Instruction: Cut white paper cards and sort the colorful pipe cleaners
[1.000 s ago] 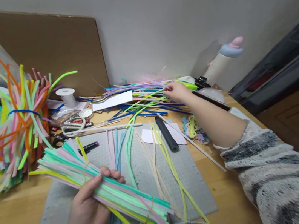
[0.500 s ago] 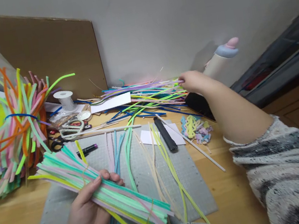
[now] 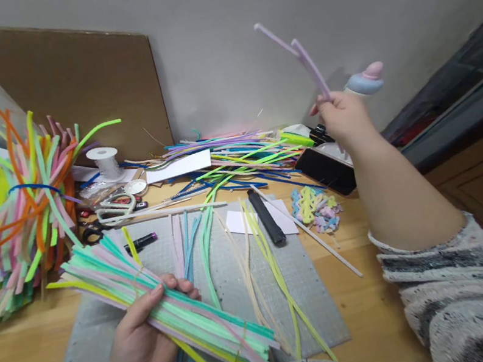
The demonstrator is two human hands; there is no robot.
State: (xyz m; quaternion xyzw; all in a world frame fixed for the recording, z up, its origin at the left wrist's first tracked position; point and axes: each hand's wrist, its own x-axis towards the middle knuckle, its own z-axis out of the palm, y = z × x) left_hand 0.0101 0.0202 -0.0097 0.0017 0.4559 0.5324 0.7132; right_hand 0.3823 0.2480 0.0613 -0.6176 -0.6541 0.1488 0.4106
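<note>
My left hand (image 3: 150,326) is closed round a thick bundle of pipe cleaners (image 3: 198,312) in mint, teal, lilac and yellow, tied with thin bands near both ends. The bundle lies at a slant above a grey mat (image 3: 309,305). Raised in front of the wall, my right hand (image 3: 344,117) grips lilac pipe cleaners (image 3: 311,67), whose bent ends point up and left. Below that hand lies a dark phone (image 3: 325,170). A pile of mixed pipe cleaners (image 3: 247,158) spreads along the wall to its left.
Loose yellow pipe cleaners (image 3: 282,285) and mint ones (image 3: 208,260) lie on the mat, near a black stick-like tool (image 3: 267,217). Left stands a large colourful bunch (image 3: 37,209), beside scissors (image 3: 114,211) and a spool (image 3: 104,164). Small pastel pieces (image 3: 318,208) lie right.
My right hand has lifted up and to the right from the pile, carrying lilac pipe cleaners. The phone below is now more exposed. My left hand and its bundle have stayed put.
</note>
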